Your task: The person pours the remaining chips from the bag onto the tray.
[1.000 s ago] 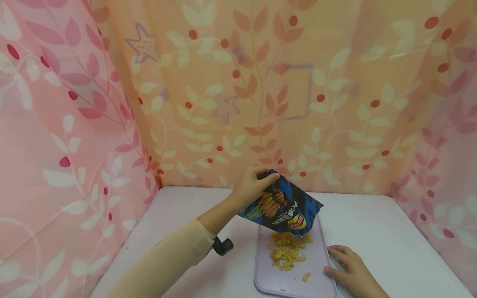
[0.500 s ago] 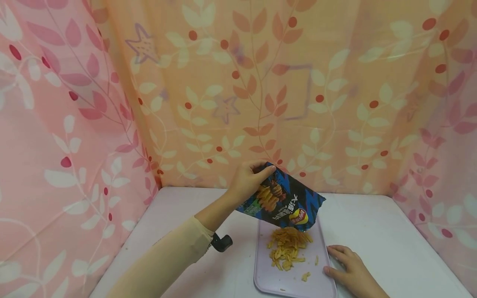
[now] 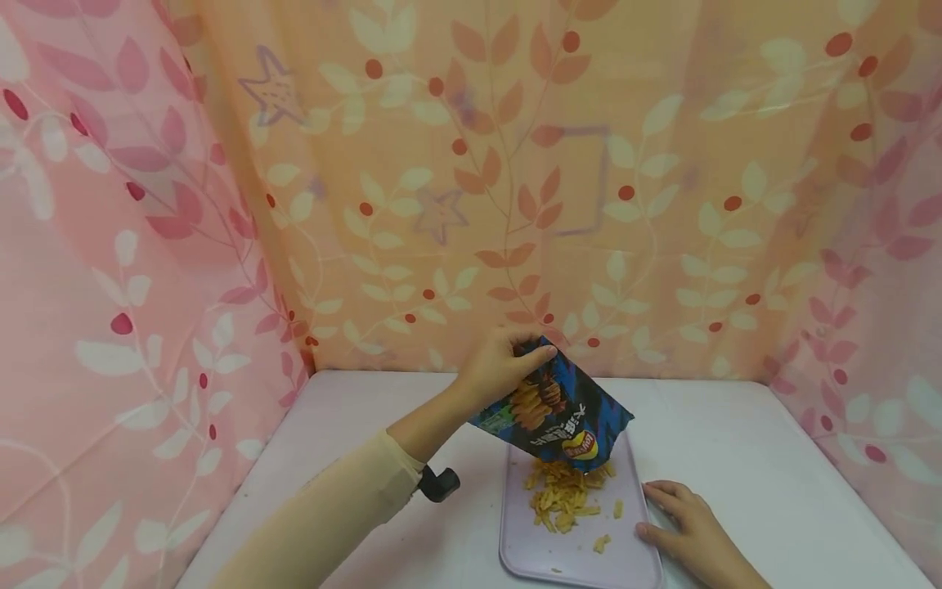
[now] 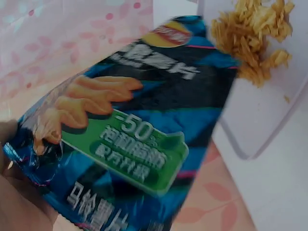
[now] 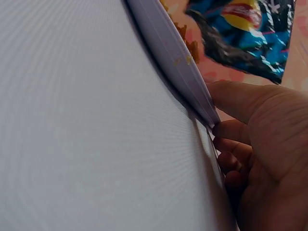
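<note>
My left hand pinches the upper corner of a dark blue Lay's potato chip bag. The bag tilts downward to the right, its lower end just above a pile of broken yellow chips. The pile lies on a pale purple tray; a few pieces sit apart to its right. Green lettering and the logo fill the bag in the left wrist view, slightly blurred. My right hand holds the tray's right rim. In the right wrist view, thumb and curled fingers meet the rim.
A white table bears the tray near its front. Floral curtains hang behind and on both sides. A black camera piece sticks out from my left wrist.
The bag rises slightly, then comes back down. More chips have fallen onto the pile, and another loose piece lies to its right. My right hand stays at the tray.
</note>
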Available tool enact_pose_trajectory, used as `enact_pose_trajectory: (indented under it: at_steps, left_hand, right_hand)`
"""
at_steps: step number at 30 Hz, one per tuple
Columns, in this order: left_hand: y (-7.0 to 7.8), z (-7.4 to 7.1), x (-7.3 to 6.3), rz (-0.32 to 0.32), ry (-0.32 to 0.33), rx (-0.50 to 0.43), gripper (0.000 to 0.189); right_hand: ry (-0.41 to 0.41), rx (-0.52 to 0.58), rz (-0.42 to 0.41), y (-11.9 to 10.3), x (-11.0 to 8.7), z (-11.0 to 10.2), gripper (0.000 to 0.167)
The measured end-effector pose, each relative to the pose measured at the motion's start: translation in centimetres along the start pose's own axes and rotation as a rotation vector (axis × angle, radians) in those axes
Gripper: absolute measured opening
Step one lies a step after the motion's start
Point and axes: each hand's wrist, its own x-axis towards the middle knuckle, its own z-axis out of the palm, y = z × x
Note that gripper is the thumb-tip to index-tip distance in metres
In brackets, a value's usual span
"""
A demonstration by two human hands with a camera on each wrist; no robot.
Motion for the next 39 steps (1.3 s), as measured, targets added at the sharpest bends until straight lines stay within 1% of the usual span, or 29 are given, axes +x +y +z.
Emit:
enact_pose_trajectory:
  at_steps: [2,5,7,11,13,17,22,25,28,30,36,39]
  left_hand:
    - [0.4,-0.2,0.3,0.000,-0.013,0.006,0.016]
    - [1.1,-0.6,0.7,0.000,0.006,-0.048,0.016]
    - [1.4,-0.8,1.0,0.004,0.015,-0.033,0.017]
    - [1.9,-0.9,1.3,-0.013,-0.021,0.021,0.020]
    - [2.0,-0.8,1.3,-0.026,-0.016,0.004,0.020]
    - [1.7,-0.9,1.2,-0.026,0.021,-0.042,0.018]
    - [0.8,-1.2,1.0,-0.011,0.020,-0.065,0.015]
    - [0.4,-1.4,0.9,-0.024,0.030,-0.084,0.015]
    - [0.1,-1.5,0.7,-0.058,0.040,-0.108,0.016]
    - [-0.1,-1.6,0.6,-0.073,0.044,-0.113,0.016]
    - [-0.5,-1.9,0.2,-0.070,0.058,-0.086,0.020]
    - [-0.6,-2.1,0.0,-0.082,0.062,-0.082,0.022]
  right_hand:
    - [-0.007,0.001,0.007,0.1,0.0,0.0,0.068]
    - [0.005,0.009,0.001,0.1,-0.1,0.1,0.069]
    - [0.018,0.005,-0.011,0.1,-0.1,0.1,0.068]
    - [0.036,-0.012,-0.023,0.1,-0.2,0.2,0.067]
    - [0.042,-0.018,-0.024,0.1,-0.2,0.2,0.067]
    - [0.034,-0.008,-0.021,0.1,-0.2,0.2,0.067]
    - [0.012,0.018,-0.007,0.2,-0.1,0.1,0.068]
    - [0.007,0.023,-0.006,0.1,-0.1,0.1,0.067]
    - [0.007,0.020,-0.017,0.1,-0.1,0.1,0.066]
    - [0.008,0.016,-0.016,0.1,-0.1,0.1,0.066]
    - [0.021,0.015,-0.024,0.3,-0.1,0.1,0.066]
    - [0.030,0.018,-0.039,0.4,-0.1,0.0,0.065]
